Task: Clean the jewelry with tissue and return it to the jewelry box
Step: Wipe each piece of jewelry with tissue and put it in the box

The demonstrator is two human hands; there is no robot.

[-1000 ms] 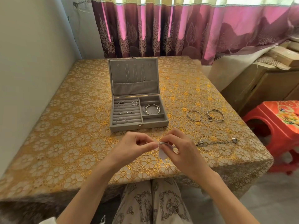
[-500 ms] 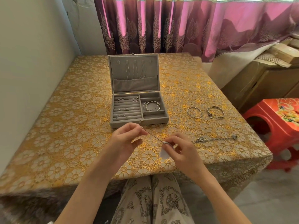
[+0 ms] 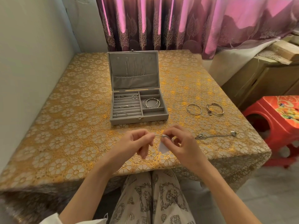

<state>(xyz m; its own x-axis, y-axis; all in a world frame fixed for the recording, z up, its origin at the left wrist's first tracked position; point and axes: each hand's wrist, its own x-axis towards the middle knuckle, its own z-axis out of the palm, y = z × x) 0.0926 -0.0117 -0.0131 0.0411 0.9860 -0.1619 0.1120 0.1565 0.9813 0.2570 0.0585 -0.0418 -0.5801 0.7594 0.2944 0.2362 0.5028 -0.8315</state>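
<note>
1. Pinching is what both hands are doing in the head view, the only one given: the left hand (image 3: 137, 143) has its grip pressed together on one end of a thin silver chain (image 3: 157, 135), while the right hand (image 3: 179, 145) pinches a small folded white tissue (image 3: 162, 147) around the chain's other end.
2. The short run of chain between the two grips looks taut, probably so the tissue can slide along a straight line without the links bunching.
3. Both hands hover above the near edge of the surface (image 3: 72, 135), which is covered in a gold floral lace cloth, so a dropped piece would likely land there, not on the floor.
4. The grey velvet jewelry box (image 3: 139, 117) sits just beyond the hands with its lid upright, leaving the ring rolls and side compartments open for returns.
5. A set of silver bangles (image 3: 151, 102) already lies in its right-hand compartment.
6. To the right, apart from the box, wait a plain silver bangle (image 3: 194, 109), a silver clasped bracelet (image 3: 215, 109) and a silver chain bracelet with end charms (image 3: 216, 135); they appear to be a queue of uncleaned pieces, kept on the side of the tissue hand.
7. Judging by this, the task is partway through.
</note>
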